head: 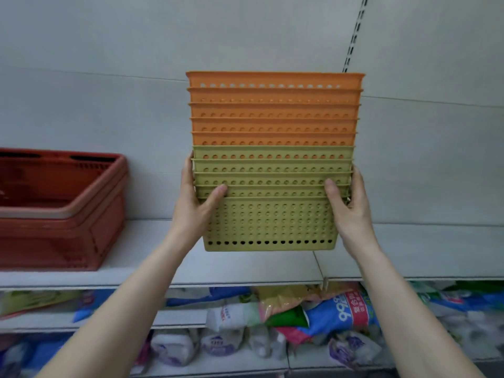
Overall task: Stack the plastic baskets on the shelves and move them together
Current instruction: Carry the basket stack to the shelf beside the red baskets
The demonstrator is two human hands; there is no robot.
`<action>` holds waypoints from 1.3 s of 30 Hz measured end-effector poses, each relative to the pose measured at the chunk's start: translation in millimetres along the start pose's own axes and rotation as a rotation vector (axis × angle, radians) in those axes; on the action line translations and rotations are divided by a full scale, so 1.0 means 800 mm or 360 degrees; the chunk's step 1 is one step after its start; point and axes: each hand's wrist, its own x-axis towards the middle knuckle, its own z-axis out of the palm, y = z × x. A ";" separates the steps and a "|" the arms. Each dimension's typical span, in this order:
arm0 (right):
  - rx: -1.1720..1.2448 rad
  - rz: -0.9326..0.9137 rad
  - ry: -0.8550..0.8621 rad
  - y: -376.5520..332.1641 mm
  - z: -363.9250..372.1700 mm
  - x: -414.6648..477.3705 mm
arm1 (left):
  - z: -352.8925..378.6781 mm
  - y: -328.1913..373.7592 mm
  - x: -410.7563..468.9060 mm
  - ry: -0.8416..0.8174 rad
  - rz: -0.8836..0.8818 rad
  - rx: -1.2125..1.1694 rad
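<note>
A tall nested stack of perforated plastic baskets fills the middle of the head view: several olive-green baskets (pixel 271 225) at the bottom and several orange baskets (pixel 274 110) on top. My left hand (pixel 197 195) grips the stack's left side, thumb across the front of the green rims. My right hand (pixel 347 203) grips the right side the same way. The stack is upright, and its base hangs over the front part of the white shelf (pixel 245 266); whether it touches the shelf I cannot tell.
A stack of larger red baskets (pixel 60 208) stands on the same shelf at the left. The grey back panel has a slotted upright (pixel 353 39) at the upper right. Lower shelves hold several bagged goods (pixel 313 312).
</note>
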 end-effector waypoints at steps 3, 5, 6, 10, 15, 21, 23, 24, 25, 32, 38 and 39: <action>0.0001 -0.0070 -0.0029 -0.034 0.037 -0.003 | -0.053 0.013 -0.003 0.0048 0.0048 -0.0022; 0.0001 -0.0129 -0.0053 -0.061 0.069 -0.004 | -0.094 0.020 -0.004 0.0069 0.0085 -0.0033; 0.0013 -0.0159 -0.0072 -0.074 0.087 -0.004 | -0.116 0.022 -0.003 0.0084 0.0096 -0.0026; 0.0054 -0.0248 -0.0124 -0.127 0.176 -0.016 | -0.221 0.027 0.006 0.0170 0.0153 0.0047; 0.0149 -0.0270 -0.0137 -0.198 0.307 -0.046 | -0.372 0.031 0.021 0.0216 0.0208 0.0143; 0.0254 -0.0351 -0.0161 -0.262 0.453 -0.076 | -0.530 0.028 0.036 0.0291 0.0244 0.0225; 0.0258 -0.0358 -0.0169 -0.277 0.495 -0.079 | -0.573 0.022 0.043 0.0322 0.0239 0.0231; 0.0261 -0.0361 -0.0177 -0.283 0.516 -0.078 | -0.593 0.017 0.047 0.0337 0.0235 0.0225; 0.0267 -0.0361 -0.0190 -0.287 0.536 -0.077 | -0.611 0.012 0.052 0.0352 0.0232 0.0216; 0.0332 -0.0337 -0.0290 -0.295 0.675 -0.057 | -0.718 -0.037 0.100 0.0439 0.0228 0.0146; 0.0366 -0.0391 -0.0395 -0.318 0.793 -0.029 | -0.815 -0.069 0.153 0.0569 0.0215 0.0131; 0.0384 -0.0394 -0.0435 -0.324 0.812 -0.026 | -0.831 -0.075 0.160 0.0593 0.0218 0.0132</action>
